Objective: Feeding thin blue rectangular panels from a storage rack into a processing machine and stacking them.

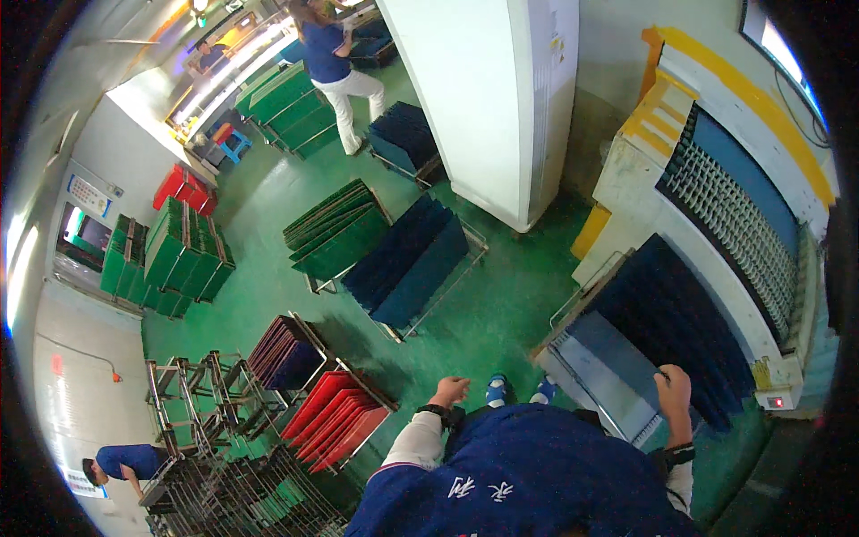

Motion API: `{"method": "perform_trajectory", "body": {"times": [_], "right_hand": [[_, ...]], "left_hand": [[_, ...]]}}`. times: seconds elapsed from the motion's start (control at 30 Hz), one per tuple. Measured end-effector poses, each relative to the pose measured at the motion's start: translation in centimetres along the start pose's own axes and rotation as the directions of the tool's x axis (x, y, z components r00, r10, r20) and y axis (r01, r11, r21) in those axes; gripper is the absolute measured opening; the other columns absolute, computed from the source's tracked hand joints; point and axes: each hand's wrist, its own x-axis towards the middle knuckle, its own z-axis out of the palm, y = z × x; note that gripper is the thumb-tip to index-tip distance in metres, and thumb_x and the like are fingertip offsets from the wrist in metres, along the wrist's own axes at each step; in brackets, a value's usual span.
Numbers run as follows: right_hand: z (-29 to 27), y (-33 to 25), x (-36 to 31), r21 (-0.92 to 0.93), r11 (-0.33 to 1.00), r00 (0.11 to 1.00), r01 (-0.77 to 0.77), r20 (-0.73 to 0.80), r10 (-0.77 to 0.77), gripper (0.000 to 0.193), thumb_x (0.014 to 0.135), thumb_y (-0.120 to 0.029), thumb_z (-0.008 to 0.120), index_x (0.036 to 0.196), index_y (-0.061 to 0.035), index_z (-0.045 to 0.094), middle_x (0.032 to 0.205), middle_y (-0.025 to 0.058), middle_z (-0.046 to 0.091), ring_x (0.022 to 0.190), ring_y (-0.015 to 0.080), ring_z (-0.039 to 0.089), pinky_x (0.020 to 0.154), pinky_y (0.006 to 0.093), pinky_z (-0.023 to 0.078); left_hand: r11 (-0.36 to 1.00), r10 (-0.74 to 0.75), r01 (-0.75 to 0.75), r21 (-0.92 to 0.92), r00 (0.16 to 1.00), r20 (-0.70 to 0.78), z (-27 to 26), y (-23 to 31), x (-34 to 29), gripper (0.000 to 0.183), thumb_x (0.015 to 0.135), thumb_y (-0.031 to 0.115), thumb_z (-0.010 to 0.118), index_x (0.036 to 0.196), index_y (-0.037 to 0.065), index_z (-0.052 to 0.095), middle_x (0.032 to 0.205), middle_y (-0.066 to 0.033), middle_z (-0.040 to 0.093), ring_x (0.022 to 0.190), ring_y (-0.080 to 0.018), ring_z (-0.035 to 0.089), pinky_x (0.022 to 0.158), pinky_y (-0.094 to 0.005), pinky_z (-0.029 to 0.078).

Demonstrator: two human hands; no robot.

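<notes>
My left hand (452, 390) hangs to the left of my feet with its fingers curled in, and nothing shows in it. To the right, my right hand (673, 391) is closed at the edge of a rack of blue boards. Whether its fingertips grip a board or something smaller is hidden. Under and beyond that hand, dark blue boards (673, 309) stand close together in the rack. A pale grey-blue flat panel (595, 380) lies along the rack's near left side.
A white machine with a slatted conveyor (729, 210) stands on the right. Ahead are a white cabinet (501, 98), a blue-board rack (416, 259) and a green-board rack (335, 228). Red boards (335, 416) and bare metal racks (201, 403) stand left. Other people (327, 54) work farther off.
</notes>
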Motion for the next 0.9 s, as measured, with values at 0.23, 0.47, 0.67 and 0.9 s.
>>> {"method": "perform_trajectory", "body": {"times": [0.23, 0.47, 0.67, 0.9], "right_hand": [[3.0, 1.1, 0.3, -0.316, 0.934, 0.986, -0.167, -0.037, 0.164, 0.021, 0.081, -0.024, 0.067, 0.089, -0.0046, 0.067, 0.091, 0.0180, 0.066, 0.090, 0.0389, 0.062, 0.079, 0.0478, 0.049], [1.6, 0.3, 1.7, -0.325, 0.907, 0.958, -0.269, 0.009, 0.287, 0.022, 0.082, -0.026, 0.067, 0.092, -0.0071, 0.068, 0.092, 0.0151, 0.068, 0.090, 0.0356, 0.064, 0.077, 0.0471, 0.050], [1.6, -0.1, 0.2, -0.284, 0.929, 0.966, -0.239, 0.029, 0.258, 0.019, 0.081, -0.025, 0.068, 0.087, -0.0070, 0.067, 0.089, 0.0134, 0.068, 0.089, 0.0348, 0.064, 0.076, 0.0469, 0.050], [-5.0, -3.5, 0.0, -0.296, 0.935, 0.980, -0.197, -0.051, 0.190, 0.021, 0.080, -0.027, 0.069, 0.086, -0.0077, 0.069, 0.084, 0.0144, 0.067, 0.086, 0.0354, 0.064, 0.074, 0.0471, 0.050]], "left_hand": [[0.996, 0.032, -0.032, -0.078, 0.999, -0.002, -0.9, -0.7, 0.5, 0.037, 0.089, 0.029, 0.067, 0.112, 0.001, 0.064, 0.089, -0.0064, 0.069, 0.062, -0.0157, 0.063, 0.051, -0.0275, 0.050], [1.000, 0.005, -0.005, -0.001, 0.999, 0.050, -1.9, -1.7, -0.7, 0.038, 0.090, 0.029, 0.066, 0.115, 0.000, 0.061, 0.094, -0.0105, 0.069, 0.065, -0.0183, 0.066, 0.052, -0.0287, 0.053], [0.998, -0.046, 0.047, -0.033, 0.998, 0.044, -2.7, -2.0, -1.4, 0.037, 0.090, 0.027, 0.066, 0.112, -0.001, 0.060, 0.091, -0.0107, 0.068, 0.065, -0.0200, 0.066, 0.050, -0.0286, 0.052], [0.999, -0.027, 0.028, -0.025, 0.998, 0.058, -1.6, -0.6, -0.8, 0.035, 0.090, 0.025, 0.067, 0.112, -0.001, 0.059, 0.087, -0.0088, 0.067, 0.063, -0.0183, 0.065, 0.049, -0.0280, 0.051]]}}
